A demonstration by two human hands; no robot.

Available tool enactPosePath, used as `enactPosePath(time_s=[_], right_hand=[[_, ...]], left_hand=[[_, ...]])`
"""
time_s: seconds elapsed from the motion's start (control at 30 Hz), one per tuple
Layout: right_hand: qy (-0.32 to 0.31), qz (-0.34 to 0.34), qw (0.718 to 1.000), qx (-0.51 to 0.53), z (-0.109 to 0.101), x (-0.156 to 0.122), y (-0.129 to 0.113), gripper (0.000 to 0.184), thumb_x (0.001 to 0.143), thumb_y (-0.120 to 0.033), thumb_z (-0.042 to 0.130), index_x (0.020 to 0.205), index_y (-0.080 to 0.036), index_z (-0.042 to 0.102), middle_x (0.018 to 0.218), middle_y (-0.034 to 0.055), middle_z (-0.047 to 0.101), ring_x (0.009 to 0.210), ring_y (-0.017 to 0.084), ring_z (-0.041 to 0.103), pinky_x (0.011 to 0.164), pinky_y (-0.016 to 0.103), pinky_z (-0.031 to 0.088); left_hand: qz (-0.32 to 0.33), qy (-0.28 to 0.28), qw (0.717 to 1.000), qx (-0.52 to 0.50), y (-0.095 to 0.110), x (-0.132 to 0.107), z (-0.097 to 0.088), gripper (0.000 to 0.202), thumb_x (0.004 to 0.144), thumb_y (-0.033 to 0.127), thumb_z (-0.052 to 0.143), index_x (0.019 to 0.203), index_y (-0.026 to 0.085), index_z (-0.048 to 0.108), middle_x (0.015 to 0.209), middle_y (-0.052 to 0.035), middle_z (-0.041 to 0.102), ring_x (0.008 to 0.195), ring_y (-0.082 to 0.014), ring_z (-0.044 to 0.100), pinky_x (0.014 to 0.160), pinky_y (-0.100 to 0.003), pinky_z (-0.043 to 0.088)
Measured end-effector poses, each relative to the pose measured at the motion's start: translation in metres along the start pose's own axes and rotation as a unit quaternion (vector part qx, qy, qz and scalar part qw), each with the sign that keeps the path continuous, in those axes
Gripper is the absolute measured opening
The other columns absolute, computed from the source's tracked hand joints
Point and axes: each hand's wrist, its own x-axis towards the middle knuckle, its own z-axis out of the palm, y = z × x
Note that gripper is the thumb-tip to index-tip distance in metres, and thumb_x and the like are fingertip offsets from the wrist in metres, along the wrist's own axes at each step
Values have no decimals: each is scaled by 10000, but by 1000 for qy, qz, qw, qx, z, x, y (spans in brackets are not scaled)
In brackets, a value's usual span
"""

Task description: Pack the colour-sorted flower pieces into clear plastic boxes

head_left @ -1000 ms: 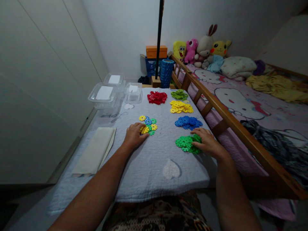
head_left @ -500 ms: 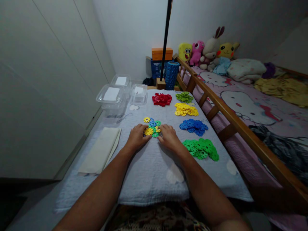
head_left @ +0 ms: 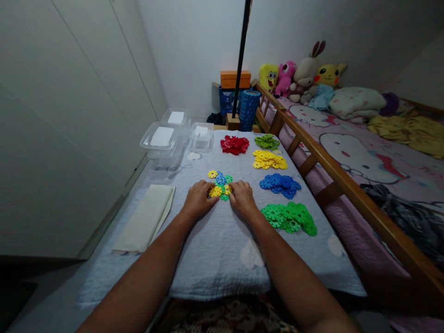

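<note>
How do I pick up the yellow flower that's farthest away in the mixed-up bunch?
I'd pinch the yellow flower by its notched left rim, coming from the left and a little above. It lies flat and looks thin, and nothing rests against that edge, while its right side sits close to the blue pieces.
</note>
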Motion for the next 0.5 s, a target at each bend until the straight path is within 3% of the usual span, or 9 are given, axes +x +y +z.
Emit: enactPosePath(time_s=[0.2,0.5], right_hand=[[5,11,1000,-6,2,0,-4,335,918,-359,653,1223,-224,680,1259,131,623,1183,317,514,1016,439,422],[11,34,999,38,-3,-1,-1,343,868,-323,705,1185,-193,693,1209,119,633,1174,297,529,1017,414,421]], left_hand=[[1,0,1000,-6,0,1,0,384,821,390,737,1163,217,707,1042,-78,676,1008,-276,633,900,-402,485],[5,15,1000,-16,-1,0,2,359,804,363,746,1132,229,689,1043,-64,687,1007,-266,640,895,-397,485]])
